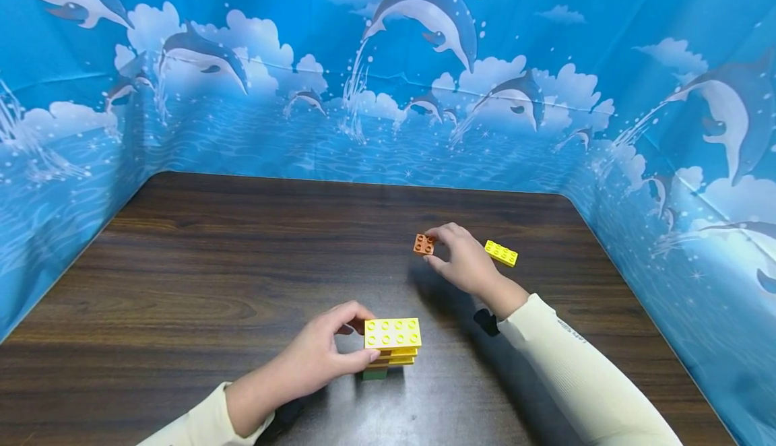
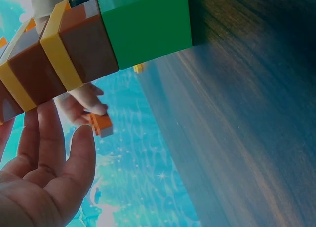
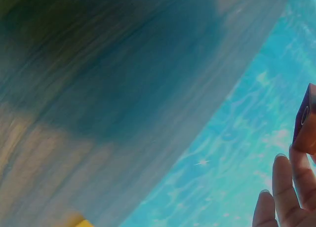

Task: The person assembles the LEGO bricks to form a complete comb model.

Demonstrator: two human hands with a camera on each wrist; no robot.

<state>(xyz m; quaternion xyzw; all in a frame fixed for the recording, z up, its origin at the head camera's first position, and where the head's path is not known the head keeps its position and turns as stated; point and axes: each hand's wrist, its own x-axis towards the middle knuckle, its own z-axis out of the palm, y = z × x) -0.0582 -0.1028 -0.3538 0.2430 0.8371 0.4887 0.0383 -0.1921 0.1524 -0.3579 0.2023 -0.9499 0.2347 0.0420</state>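
A stacked tower of toy building bricks (image 1: pixel 393 335) stands near the table's front, with a yellow plate on top. In the left wrist view its green bottom brick (image 2: pixel 148 29) and alternating brown and yellow layers show. My left hand (image 1: pixel 327 348) grips the tower near its top from the left side, thumb in front and fingers behind. Farther off to the right, my right hand (image 1: pixel 463 257) pinches a small orange-brown brick (image 1: pixel 424 244) with studs up, raised above the table. Only part of that brick shows at the right wrist view's edge.
A yellow studded brick (image 1: pixel 501 253) lies on the table just right of my right hand. The dark wood-grain table (image 1: pixel 212 284) is bordered at the back and sides by a blue curtain (image 1: pixel 273 143) printed with dolphins.
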